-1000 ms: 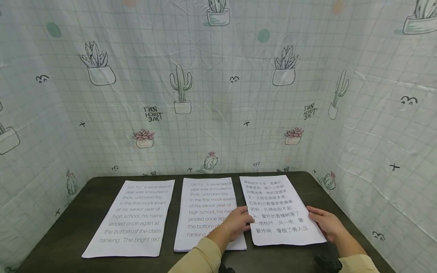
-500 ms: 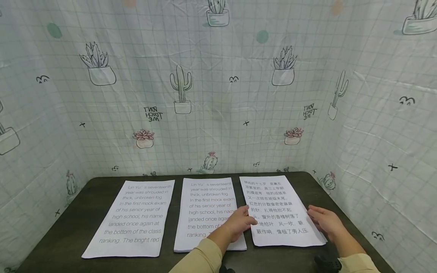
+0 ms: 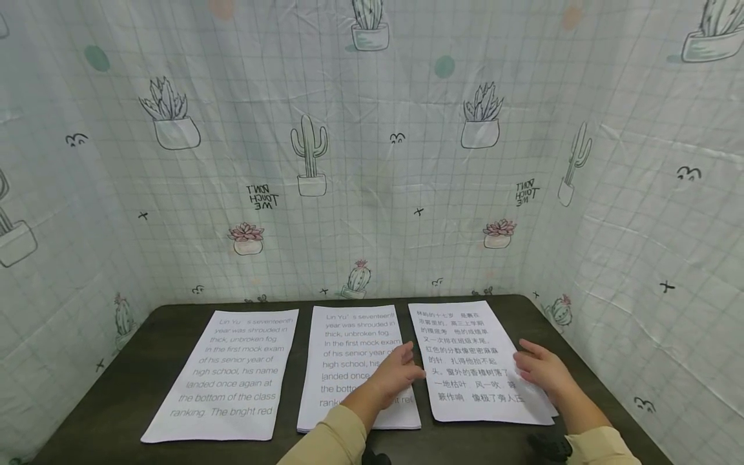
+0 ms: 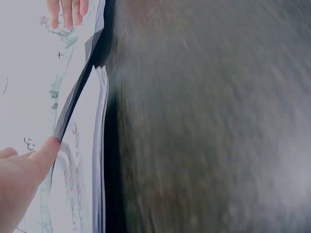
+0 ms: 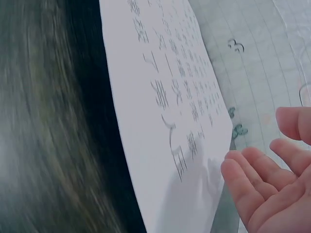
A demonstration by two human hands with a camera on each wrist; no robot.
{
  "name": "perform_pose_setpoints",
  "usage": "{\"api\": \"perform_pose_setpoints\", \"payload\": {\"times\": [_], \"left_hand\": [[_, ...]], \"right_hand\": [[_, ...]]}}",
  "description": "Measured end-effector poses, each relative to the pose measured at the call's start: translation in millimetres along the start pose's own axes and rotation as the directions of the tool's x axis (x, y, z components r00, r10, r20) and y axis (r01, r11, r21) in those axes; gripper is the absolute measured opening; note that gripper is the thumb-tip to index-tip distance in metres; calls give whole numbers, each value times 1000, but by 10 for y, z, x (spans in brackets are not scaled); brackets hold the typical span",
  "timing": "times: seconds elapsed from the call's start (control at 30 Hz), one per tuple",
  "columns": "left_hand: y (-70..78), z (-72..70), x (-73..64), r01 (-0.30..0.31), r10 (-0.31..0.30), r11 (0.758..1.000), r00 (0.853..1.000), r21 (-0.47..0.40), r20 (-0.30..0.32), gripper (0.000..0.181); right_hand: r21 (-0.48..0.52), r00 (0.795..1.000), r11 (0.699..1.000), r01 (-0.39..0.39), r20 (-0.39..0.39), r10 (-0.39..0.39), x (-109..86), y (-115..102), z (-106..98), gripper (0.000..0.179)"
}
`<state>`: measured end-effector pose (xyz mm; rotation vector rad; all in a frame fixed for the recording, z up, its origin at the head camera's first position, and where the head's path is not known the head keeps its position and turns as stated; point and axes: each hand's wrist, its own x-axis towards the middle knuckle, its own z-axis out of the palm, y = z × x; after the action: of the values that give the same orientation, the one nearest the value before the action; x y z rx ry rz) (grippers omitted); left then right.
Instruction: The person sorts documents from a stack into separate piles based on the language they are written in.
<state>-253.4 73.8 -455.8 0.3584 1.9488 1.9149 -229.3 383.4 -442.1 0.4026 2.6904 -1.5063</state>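
Observation:
On the right of the table lies a small stack of white paper (image 3: 465,410) printed in Chinese, a lower sheet peeking out at its bottom right corner. My left hand (image 3: 392,374) hovers over the right side of the middle paper stack (image 3: 316,413), fingers loosely extended toward the Chinese pages' left edge. The middle stack is printed in English, partly hidden by that hand and forearm. My right hand (image 3: 543,369) is raised at the Chinese stack's right edge, fingers relaxed. In the right wrist view its palm and fingers (image 5: 243,189) hold nothing, beside the paper (image 5: 131,131).
A third English-printed paper (image 3: 203,423) lies on the left of the dark table (image 3: 99,407). Cloth (image 3: 372,161) with cactus drawings hangs behind the table and along both sides. Dark wrist devices (image 3: 549,447) show beside the sleeves.
Both hands have come away from the edges of the Chinese stack: the left drew back leftward, the right lifted slightly. A lower sheet's corner now shows at its bottom right.

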Motion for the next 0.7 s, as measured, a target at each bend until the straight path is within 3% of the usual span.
{"api": "perform_pose_setpoints", "payload": {"times": [0.23,0.4,0.7], "left_hand": [[-8,-155,-25,-17,16,999,1000,-35,-26,78],[-15,-314,-33,-35,35,999,998,-12,-47,77],[-29,-638,-75,9,-7,1000,992,19,-125,78]], "right_hand": [[28,999,999,18,35,-19,19,-145,180,65],[59,997,997,50,58,-53,29,-252,332,63],[75,994,996,54,90,-61,64,-436,643,61]]}}
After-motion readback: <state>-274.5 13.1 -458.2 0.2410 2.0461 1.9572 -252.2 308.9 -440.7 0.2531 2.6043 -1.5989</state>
